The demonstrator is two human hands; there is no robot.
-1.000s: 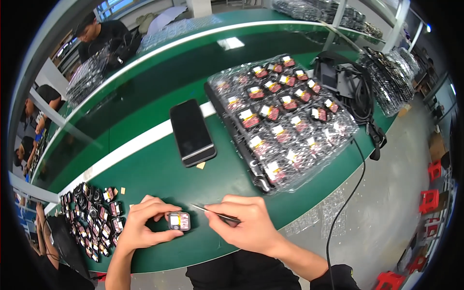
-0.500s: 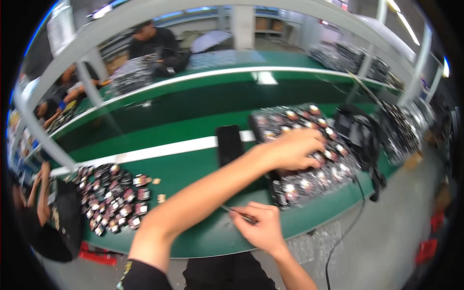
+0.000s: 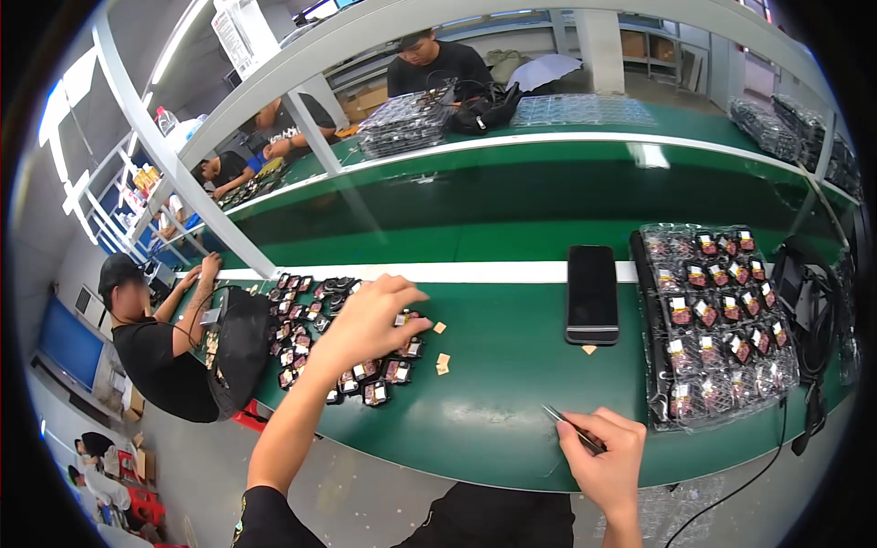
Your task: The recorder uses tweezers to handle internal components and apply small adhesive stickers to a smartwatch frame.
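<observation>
My left hand hovers at a pile of small black parts with white and reddish-brown faces on the left of the bench. Its fingers are apart, thumb stretched to the right, and nothing shows between them. The hand and forearm hide part of the pile. Near the front edge, my right hand is closed round slim metal tweezers, tips pointing up and left. Right of that hand lies a clear plastic blister tray with rows of the same kind of part in its pockets.
A black phone lies left of the tray. Small tan squares are scattered beside the pile. Black cables and a dark pouch sit at the right. A co-worker sits at the left; another person works across the bench.
My left hand has moved from over the tray to the pile on the left. My right hand still grips the tweezers. The view has turned toward the left.
</observation>
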